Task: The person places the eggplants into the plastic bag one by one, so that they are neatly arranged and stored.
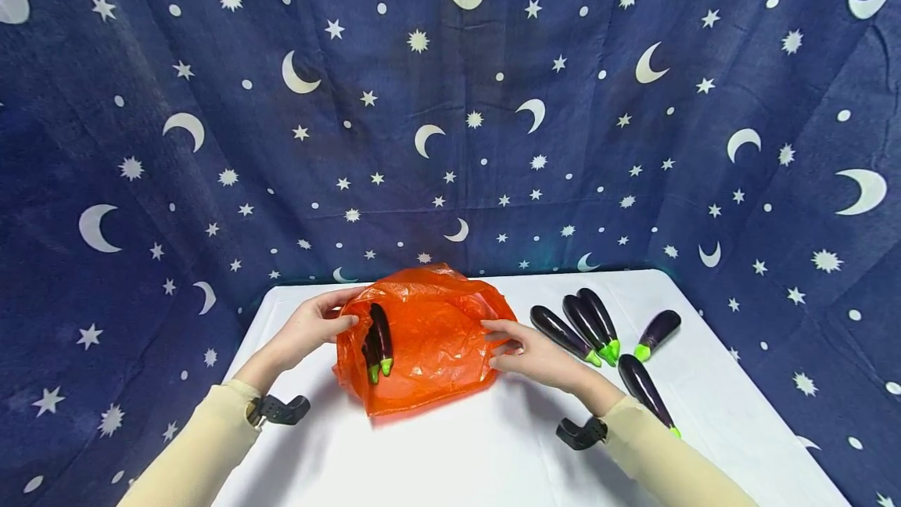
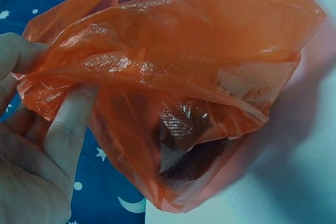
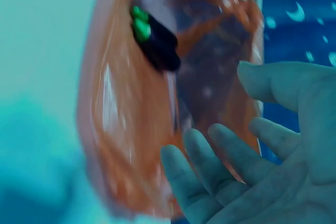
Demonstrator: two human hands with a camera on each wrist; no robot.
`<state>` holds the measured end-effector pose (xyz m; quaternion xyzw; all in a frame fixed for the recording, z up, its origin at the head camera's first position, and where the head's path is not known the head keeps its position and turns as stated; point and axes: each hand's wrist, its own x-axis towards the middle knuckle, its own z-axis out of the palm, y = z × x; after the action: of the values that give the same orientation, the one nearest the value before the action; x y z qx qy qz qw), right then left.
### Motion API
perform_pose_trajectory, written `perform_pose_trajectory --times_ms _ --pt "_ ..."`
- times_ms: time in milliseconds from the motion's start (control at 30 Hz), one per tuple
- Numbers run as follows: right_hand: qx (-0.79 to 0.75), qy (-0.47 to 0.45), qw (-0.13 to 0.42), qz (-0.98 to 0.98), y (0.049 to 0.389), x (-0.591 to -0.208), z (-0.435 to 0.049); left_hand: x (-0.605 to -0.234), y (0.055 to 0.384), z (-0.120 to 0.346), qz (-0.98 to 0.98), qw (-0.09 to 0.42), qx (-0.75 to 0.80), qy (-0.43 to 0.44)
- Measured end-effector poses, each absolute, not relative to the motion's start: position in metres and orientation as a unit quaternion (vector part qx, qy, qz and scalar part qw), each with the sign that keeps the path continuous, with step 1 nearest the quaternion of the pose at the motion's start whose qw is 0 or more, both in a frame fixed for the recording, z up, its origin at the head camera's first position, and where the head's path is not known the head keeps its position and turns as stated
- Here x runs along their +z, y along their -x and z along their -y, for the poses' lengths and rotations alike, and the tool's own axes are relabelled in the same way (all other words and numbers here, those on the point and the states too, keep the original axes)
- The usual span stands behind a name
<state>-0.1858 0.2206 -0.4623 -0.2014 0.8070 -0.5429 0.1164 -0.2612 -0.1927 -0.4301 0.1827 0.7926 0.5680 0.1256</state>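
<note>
Orange bag (image 1: 436,343), table's (image 1: 450,464) 11 o'clock, two eggplants (image 1: 382,335) in; left hand (image 1: 310,327) pinches bag at its 9, right hand (image 1: 538,358) at 3, fingers spread. Likely loading; next calls for grabbing loose eggplants (image 1: 587,325), bag's 3.

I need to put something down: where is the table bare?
Widest: the front of the white table, between the sleeves, in front of the orange bag. A smaller patch lies between the nearest eggplant and the table's right edge. Crowded: around the right hand, with the bag on one side and eggplants on the other.
</note>
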Motion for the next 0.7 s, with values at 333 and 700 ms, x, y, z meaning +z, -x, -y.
perform_pose_trajectory --times_ms 333,700 --pt "-0.536 0.108 0.068 -0.835 0.152 -0.444 -0.318 -0.431 0.264 0.193 -0.787 0.127 0.574 -0.187" --pt "-0.481 0.034 0.059 -0.874 0.126 -0.453 -0.391 -0.431 0.262 0.195 -0.781 0.130 0.582 -0.186"
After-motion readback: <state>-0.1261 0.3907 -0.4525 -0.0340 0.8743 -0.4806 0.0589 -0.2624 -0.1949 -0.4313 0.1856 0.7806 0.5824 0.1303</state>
